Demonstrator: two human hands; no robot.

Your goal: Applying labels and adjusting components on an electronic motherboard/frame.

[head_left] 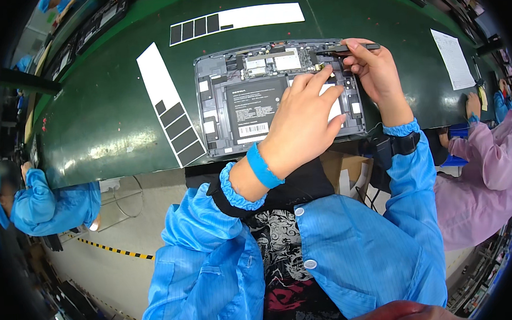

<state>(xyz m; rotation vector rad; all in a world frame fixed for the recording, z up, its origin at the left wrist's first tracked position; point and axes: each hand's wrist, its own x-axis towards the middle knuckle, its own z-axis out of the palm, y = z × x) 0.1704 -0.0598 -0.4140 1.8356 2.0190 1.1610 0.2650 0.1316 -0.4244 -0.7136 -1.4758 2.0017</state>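
Green counter point(108, 110) mat is being used as the bench, and an opened tablet point(247, 102) with its back cover off is lying flat on it, right in front of the person. Inside, a dark battery point(256, 105) is being shown in the middle, with small boards along the top edge.

The left hand point(300, 123) is being spread flat over the right half of the tablet, fingers stretched and pressing down, nothing being gripped. The right hand point(376, 69) is being held at the top right corner, closed around a black tool point(348, 48) that is lying sideways with its tip pointing left over the boards. Can't tell if the tip is actually touching anything.

Two white backing strips point(169, 103) with dark pads are lying on the counter, one left of the tablet and one point(237, 19) above it. A paper sheet point(453, 57) is sitting off to the right, and other workers in blue and pink coats are being seen at both edges.

What could go wrong, probably: the tool tip is being worked very near small connectors, so a slip could be scraping a board or lifting a cable. The battery is also being leaned on by the flat palm, and too much weight there could be flexing it. The tablet could be skidding if that hand is lifted.
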